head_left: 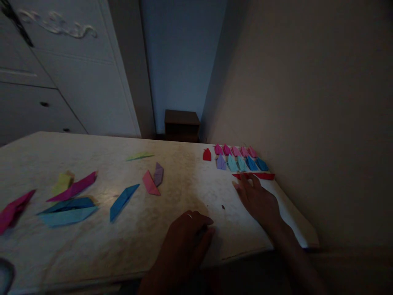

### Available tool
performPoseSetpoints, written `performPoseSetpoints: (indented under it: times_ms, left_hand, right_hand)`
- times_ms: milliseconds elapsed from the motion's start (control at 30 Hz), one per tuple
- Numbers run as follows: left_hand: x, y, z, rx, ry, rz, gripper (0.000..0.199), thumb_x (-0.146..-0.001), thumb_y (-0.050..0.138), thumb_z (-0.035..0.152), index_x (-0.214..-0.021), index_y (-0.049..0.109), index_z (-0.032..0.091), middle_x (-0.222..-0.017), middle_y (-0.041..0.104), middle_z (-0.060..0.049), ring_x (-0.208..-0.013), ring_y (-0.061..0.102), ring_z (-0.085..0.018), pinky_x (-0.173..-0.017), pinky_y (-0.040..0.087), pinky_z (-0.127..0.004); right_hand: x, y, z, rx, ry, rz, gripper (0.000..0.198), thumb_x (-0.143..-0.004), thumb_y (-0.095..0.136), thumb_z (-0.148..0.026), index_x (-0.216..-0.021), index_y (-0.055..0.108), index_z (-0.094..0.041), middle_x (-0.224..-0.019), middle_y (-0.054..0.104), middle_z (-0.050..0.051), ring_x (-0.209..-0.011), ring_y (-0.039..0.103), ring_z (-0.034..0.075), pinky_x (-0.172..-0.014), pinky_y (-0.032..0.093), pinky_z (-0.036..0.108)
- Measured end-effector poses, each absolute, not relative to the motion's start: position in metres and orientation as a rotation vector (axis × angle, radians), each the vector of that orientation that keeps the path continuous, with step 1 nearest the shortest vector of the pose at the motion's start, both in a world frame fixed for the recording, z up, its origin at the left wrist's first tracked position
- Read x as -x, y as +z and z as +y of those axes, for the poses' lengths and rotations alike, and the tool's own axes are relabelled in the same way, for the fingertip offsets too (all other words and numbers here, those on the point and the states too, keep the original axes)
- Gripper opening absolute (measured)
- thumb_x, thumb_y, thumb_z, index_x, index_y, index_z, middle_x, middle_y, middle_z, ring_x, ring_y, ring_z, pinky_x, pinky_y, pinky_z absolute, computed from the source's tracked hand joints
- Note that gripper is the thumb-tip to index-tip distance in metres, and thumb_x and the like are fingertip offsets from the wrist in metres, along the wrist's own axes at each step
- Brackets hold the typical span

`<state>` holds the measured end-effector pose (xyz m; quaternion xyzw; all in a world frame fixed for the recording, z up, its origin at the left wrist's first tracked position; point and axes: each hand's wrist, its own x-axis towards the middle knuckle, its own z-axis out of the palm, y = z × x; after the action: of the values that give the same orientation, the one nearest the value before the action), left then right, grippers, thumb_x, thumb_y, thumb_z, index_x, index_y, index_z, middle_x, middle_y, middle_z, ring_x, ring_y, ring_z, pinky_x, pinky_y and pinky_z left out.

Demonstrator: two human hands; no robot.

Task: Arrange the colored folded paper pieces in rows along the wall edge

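A long red folded paper piece [265,176] lies near the right end of the table, close to the wall. My right hand [259,200] reaches over its left part, fingertips touching it and the thumb standing apart. My left hand [188,235] rests near the front edge with fingers bent, a gap between thumb and forefinger, and nothing visible in it. Beyond the red strip are two rows of small folded papers: pink ones [235,151] behind, and purple, mint [232,163] and blue ones [262,164] in front. A small red folded paper [207,154] sits left of them.
Loose folded papers lie on the table [101,155] to the left: a blue piece [123,201], a pink one [150,183], a purple one [158,174], a magenta one [75,187] and others. A wall [307,123] borders the right side; a white cabinet [82,82] stands behind.
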<state>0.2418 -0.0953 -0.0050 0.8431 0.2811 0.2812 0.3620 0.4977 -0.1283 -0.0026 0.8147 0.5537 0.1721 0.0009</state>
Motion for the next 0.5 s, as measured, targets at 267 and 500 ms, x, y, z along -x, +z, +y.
performPoseSetpoints:
  times_ms: [267,500]
  left_hand:
    - [-0.2425,-0.0048,-0.0954,-2.139,0.736,0.72,0.016,-0.091,0.053,0.024,-0.098,0.066,0.019,-0.085,0.067,-0.005,-0.08,0.062,-0.018,-0.074,0.048,-0.032]
    - [-0.2417,-0.0023,-0.097,-2.118,0.72,0.751,0.017,-0.09,0.053,0.026,-0.097,0.067,0.018,-0.087,0.068,-0.005,-0.081,0.063,-0.019,-0.075,0.048,-0.032]
  right_hand:
    - [-0.4946,-0.0087,-0.1333,-2.673,0.66,1.716,0.047,-0.098,0.038,-0.044,-0.134,0.051,-0.018,-0.135,0.05,0.018,-0.076,0.069,0.022,-0.052,0.054,0.032]
    - [-0.4954,-0.01,-0.1373,-2.803,0.597,1.835,0.04,-0.096,0.041,-0.039,-0.126,0.053,-0.017,-0.132,0.051,0.016,-0.084,0.066,0.023,-0.055,0.052,0.031]
